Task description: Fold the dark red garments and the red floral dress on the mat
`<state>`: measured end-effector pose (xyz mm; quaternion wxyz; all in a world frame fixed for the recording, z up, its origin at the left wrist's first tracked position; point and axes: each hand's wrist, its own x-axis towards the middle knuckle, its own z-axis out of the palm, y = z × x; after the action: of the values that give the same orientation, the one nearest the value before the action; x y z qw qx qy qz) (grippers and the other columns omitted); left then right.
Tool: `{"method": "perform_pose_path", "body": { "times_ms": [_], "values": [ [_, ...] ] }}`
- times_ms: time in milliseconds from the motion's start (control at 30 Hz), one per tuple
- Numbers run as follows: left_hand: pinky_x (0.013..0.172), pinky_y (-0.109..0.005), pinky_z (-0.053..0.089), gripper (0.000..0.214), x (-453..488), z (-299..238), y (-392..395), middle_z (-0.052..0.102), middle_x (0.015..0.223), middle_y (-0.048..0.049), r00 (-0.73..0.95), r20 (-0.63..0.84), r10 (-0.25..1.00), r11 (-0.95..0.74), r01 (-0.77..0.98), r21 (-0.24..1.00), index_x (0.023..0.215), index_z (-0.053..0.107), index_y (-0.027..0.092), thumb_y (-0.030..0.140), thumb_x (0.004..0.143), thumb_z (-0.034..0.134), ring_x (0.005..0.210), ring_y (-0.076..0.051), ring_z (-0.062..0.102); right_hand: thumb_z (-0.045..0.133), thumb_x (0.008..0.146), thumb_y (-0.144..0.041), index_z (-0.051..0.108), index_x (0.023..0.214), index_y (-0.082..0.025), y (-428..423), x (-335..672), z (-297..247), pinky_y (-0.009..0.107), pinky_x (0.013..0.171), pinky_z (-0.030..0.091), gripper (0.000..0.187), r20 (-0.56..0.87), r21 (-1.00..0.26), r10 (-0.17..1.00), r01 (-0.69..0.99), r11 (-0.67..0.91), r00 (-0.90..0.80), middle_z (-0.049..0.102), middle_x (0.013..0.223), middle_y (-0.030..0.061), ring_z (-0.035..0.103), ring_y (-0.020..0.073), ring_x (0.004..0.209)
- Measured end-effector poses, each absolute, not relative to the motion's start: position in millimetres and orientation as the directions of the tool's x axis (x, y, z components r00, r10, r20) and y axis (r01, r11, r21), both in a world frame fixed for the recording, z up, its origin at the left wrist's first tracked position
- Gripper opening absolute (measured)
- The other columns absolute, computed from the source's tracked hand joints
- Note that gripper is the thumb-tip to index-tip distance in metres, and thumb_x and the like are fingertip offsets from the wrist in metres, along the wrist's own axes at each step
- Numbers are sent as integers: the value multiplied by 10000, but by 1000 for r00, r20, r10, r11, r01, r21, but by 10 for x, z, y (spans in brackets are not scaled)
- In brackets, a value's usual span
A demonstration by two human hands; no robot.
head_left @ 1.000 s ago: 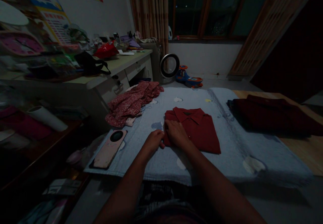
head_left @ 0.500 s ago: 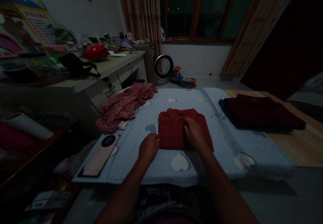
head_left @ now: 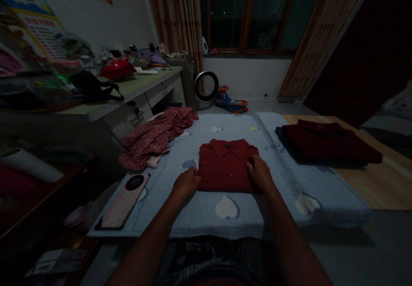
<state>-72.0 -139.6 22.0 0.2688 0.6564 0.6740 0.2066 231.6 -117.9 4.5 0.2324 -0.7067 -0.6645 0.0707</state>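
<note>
A red collared shirt (head_left: 225, 172) lies folded into a neat rectangle on the light blue cloth (head_left: 206, 217), its collar at the far side. At its left edge, my left hand (head_left: 187, 183) is closed, thumb and fingers pinching the fabric. My right hand (head_left: 260, 173) is on the right edge, fingers curled around the shirt's side. The undersides of both hands are hidden.
A crumpled red patterned garment (head_left: 157, 133) lies at the far left of the cloth, with a phone (head_left: 122, 204) nearer me. Dark red folded clothes (head_left: 328, 142) are stacked at right, by a wooden board (head_left: 386, 183). A cluttered desk (head_left: 135, 88) stands on the left.
My right hand has moved from the shirt's middle, below the collar, to its right edge. My left hand stays at the left edge. The view has shifted slightly.
</note>
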Motion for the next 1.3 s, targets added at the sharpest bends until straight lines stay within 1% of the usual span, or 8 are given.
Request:
{"method": "perform_pose_path", "body": {
  "times_ms": [133,233,333,533,700,800,1000,1300],
  "values": [
    [795,-253,471,493,-682,182,-1229,621,1269,-163,-45,-126,991,131,523,842,1245,548,142,135,763,651,994,-200,656,508,916,-301,556,1299,-81,-1187,2628,65,344,951,437,445,138,-491,944,848,-198,300,642,1240,190,607,261,1130],
    [786,-269,501,561,-596,191,-1048,624,1267,-200,-78,-202,976,217,377,901,1289,518,123,190,763,701,997,-221,670,550,902,-354,569,1290,-81,-1186,2711,81,307,830,469,475,-2,-552,926,772,-316,377,687,1148,177,659,243,1013],
    [706,-270,524,538,-488,224,-888,701,1122,-176,-81,-289,954,300,242,923,1231,548,123,218,740,747,878,-218,701,590,877,-387,626,1190,-105,-1142,2696,112,274,732,465,422,-87,-595,929,729,-338,359,715,1074,145,679,219,924],
    [603,-282,537,188,-355,284,-721,757,810,-116,34,-412,911,410,57,910,823,677,118,223,702,775,658,-206,704,654,824,-423,672,1015,-109,-1017,2637,150,260,624,428,368,-167,-533,924,756,-379,345,723,976,134,682,215,824],
    [637,-292,569,105,-344,308,-689,761,781,-115,84,-546,833,552,-94,828,789,693,114,134,701,747,628,-194,705,628,826,-399,655,1003,-113,-991,2599,136,277,656,441,338,-114,-476,946,819,-319,302,701,1003,153,666,229,858],
    [667,-291,578,195,-325,317,-738,774,862,-102,94,-479,873,488,-124,864,924,702,128,146,732,725,684,-192,721,631,821,-364,632,968,-126,-1010,2548,154,290,726,454,280,-9,-455,951,845,-280,310,677,1049,169,648,244,924],
    [803,-340,585,431,-215,396,-846,760,1077,-87,76,-229,970,238,-131,963,1125,661,165,222,709,756,944,-245,725,553,864,-285,552,962,-196,-1086,2531,348,270,710,439,132,77,-647,940,735,-206,332,674,933,67,633,202,854],
    [984,-412,525,483,557,993,-885,752,1105,-99,326,-179,928,282,-303,910,1146,666,155,230,683,786,992,-260,715,637,784,-258,587,905,-200,-1242,3411,1290,265,679,439,143,187,-655,907,736,-172,378,684,912,42,622,187,794]
  ]
}}
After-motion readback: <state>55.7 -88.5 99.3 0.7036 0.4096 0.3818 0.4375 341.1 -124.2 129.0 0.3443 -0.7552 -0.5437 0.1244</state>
